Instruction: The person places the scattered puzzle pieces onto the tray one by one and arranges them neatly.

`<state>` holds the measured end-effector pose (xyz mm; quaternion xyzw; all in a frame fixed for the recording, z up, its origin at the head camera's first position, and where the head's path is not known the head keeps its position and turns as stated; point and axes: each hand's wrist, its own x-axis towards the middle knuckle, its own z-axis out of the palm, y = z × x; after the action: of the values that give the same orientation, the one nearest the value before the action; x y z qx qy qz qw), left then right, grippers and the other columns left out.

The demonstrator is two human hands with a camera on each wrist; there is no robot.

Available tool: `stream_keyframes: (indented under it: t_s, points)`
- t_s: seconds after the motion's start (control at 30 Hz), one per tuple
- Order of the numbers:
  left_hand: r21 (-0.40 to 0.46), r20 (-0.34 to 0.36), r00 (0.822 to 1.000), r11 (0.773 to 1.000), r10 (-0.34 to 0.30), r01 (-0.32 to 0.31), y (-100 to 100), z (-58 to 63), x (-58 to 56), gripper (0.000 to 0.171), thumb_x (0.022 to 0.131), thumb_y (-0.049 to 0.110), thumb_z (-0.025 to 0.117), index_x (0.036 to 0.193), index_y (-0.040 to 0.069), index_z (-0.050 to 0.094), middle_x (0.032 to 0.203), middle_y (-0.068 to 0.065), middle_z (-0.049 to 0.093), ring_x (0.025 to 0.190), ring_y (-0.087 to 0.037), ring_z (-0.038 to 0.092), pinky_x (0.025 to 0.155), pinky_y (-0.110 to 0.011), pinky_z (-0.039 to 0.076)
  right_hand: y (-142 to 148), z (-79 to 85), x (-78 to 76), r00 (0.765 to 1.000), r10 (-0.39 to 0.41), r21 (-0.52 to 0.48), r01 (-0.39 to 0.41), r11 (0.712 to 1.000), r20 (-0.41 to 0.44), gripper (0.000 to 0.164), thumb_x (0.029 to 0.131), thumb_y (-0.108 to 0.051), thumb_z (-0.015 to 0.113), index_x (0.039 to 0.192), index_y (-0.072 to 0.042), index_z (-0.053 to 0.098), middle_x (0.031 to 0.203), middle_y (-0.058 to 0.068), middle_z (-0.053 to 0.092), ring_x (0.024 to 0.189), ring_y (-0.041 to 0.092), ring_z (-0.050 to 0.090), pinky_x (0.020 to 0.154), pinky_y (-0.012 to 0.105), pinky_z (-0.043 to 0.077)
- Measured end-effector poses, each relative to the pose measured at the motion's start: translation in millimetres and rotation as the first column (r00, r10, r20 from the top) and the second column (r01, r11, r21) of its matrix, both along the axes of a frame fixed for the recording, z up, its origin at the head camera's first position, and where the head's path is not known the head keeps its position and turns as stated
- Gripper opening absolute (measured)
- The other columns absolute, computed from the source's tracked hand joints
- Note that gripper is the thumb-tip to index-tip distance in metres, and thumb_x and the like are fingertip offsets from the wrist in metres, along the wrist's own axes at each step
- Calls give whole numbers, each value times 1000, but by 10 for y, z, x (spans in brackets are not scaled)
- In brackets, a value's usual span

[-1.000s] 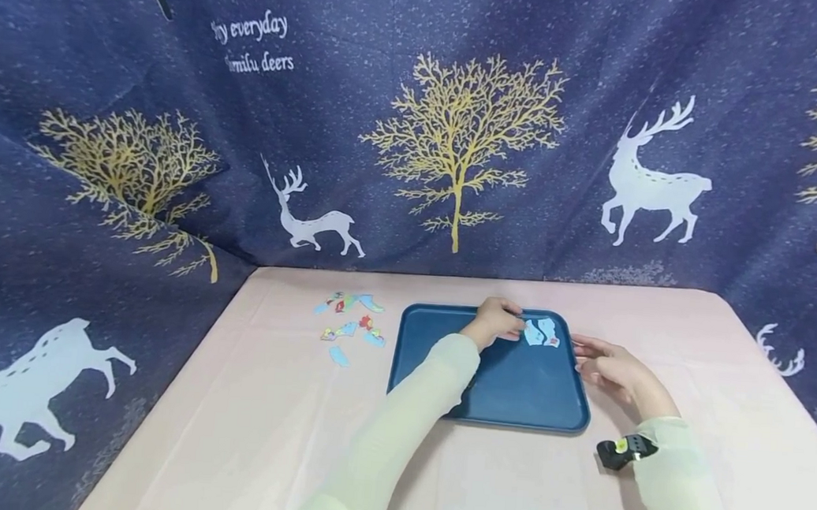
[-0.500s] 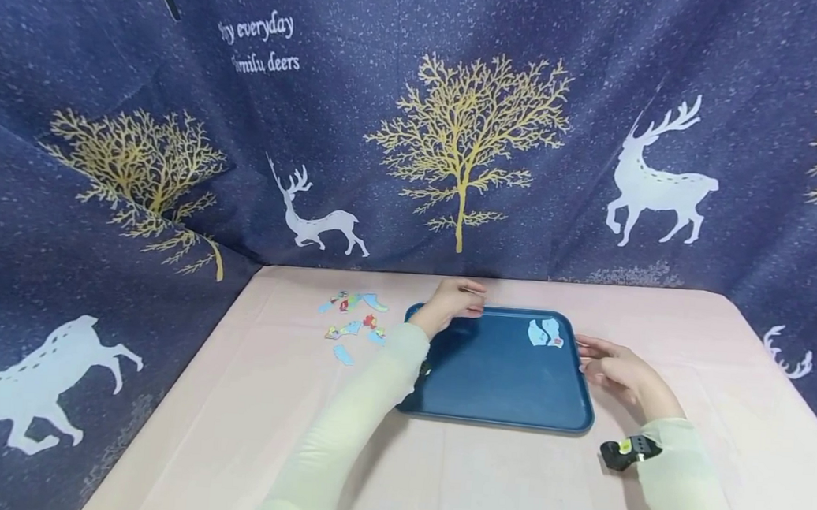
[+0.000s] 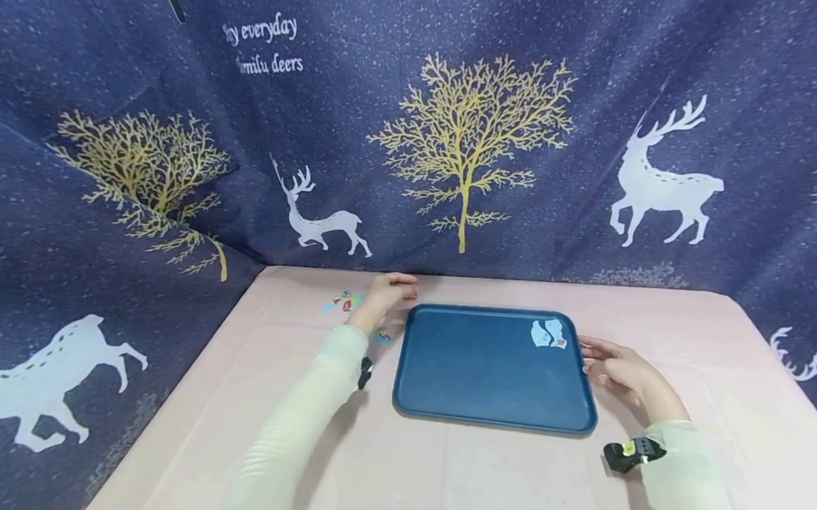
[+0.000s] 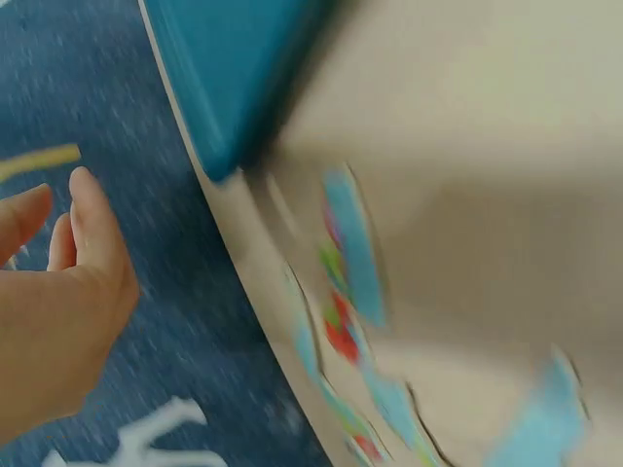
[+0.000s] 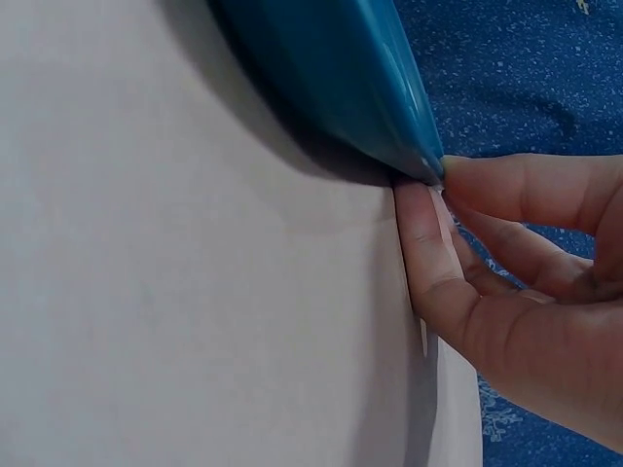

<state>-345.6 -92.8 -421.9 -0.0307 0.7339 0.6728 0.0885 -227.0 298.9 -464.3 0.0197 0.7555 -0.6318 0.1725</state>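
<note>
Well, two pale blue puzzle pieces (image 3: 548,333) lie side by side in the dark blue tray (image 3: 492,383), close to its far right corner, with a wavy gap between them and a small red patch on the right-hand one. The tray itself sits flat on the bench (image 3: 492,490), nearer the bench's far edge than its near one. More pieces, printed in blue, red and green (image 3: 343,302), are scattered on the bench left of the tray, towards its far left corner; the left forearm covers part of that group, and the left wrist view shows them blurred. Of the two hands, the left hand (image 3: 388,291) is raised over the bench by its far edge, just beyond the tray's far left corner, its fingers loosely bent and a narrow gap between thumb and fingertips. The right hand (image 3: 621,369) is at the tray's right side, thumb and forefinger close together, their tips touching the outside of the rim. Both arms wear pale green sleeves (image 3: 289,436), and a black device (image 3: 632,454) is strapped at the right wrist, another at the left. Behind the bench's far edge hangs a navy cloth (image 3: 565,258) patterned with golden trees and white deer.
</note>
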Motion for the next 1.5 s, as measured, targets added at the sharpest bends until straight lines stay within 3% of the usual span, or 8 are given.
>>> stream_keyframes:
  t_s: [0.1, 0.37, 0.57, 0.7, 0.77, 0.97, 1.2, 1.5]
  points:
    - [-13, -17, 999, 999, 41, -41, -197, -24, -26, 35, 91, -6, 57, 126, -10, 56, 127, -32, 54, 114, -44, 56, 98, -46, 50, -1, 5, -2, 1000, -1, 23, 1, 1000, 6, 80, 79, 13, 51, 150, 7, 12, 146, 37, 23, 96, 2, 55, 89, 23, 55]
    - [-95, -56, 991, 988, 121, -126, -675, -163, -87, 36, 91, -3, 59, 127, -9, 55, 124, -28, 58, 114, -41, 57, 97, -40, 52, -4, 1, -9, 1000, -10, 38, 9, 999, 8, 81, 78, 12, 51, 150, 6, 14, 147, 36, 24, 95, 3, 56, 87, 22, 55]
    - [-139, -61, 983, 974, 173, -180, -899, -209, -62, 36, 92, -1, 59, 127, -7, 56, 123, -25, 58, 108, -40, 60, 98, -42, 51, 10, 1, 9, 1000, 9, 23, -9, 1000, -17, 80, 78, 13, 51, 149, 8, 14, 144, 38, 25, 96, 4, 56, 83, 22, 56]
    - [-171, -42, 974, 959, 222, -226, -971, -238, -83, 35, 91, -1, 59, 126, -4, 59, 118, -23, 61, 82, -26, 62, 86, -39, 55, 16, 10, 8, 1000, 9, 45, -9, 999, -9, 81, 78, 13, 51, 150, 7, 14, 145, 37, 25, 100, 8, 55, 83, 24, 56]
    - [-188, -30, 970, 951, 243, -244, -997, -252, -87, 34, 91, -2, 58, 126, -2, 60, 119, -22, 61, 77, -21, 60, 81, -36, 55, 11, 11, 3, 1000, 5, 50, -5, 999, 3, 82, 77, 13, 51, 150, 6, 14, 146, 36, 26, 103, 11, 54, 81, 24, 56]
    - [-317, -32, 967, 915, 253, -250, -1052, -320, -89, 34, 91, -1, 56, 124, -1, 62, 121, -20, 61, 101, -29, 61, 86, -35, 54, 11, -1, -4, 1000, 3, 23, -3, 1000, 14, 84, 76, 12, 53, 150, 5, 14, 146, 35, 26, 112, 21, 52, 79, 23, 55]
    - [-402, -31, 973, 888, 231, -223, -1052, -362, -106, 33, 85, -3, 62, 118, -1, 65, 118, -19, 63, 100, -29, 61, 81, -32, 56, 69, -42, -15, 999, 17, -23, -18, 1000, -30, 82, 74, 11, 56, 148, 7, 21, 138, 33, 39, 95, 7, 57, 81, 22, 56]
    - [-462, -10, 977, 866, 213, -194, -1019, -393, -93, 38, 83, -4, 69, 120, 1, 64, 121, -20, 61, 104, -31, 58, 84, -38, 56, -14, 14, 1, 1000, -7, 67, 6, 998, 12, 82, 77, 13, 52, 150, 4, 16, 145, 35, 29, 102, 10, 54, 83, 22, 55]
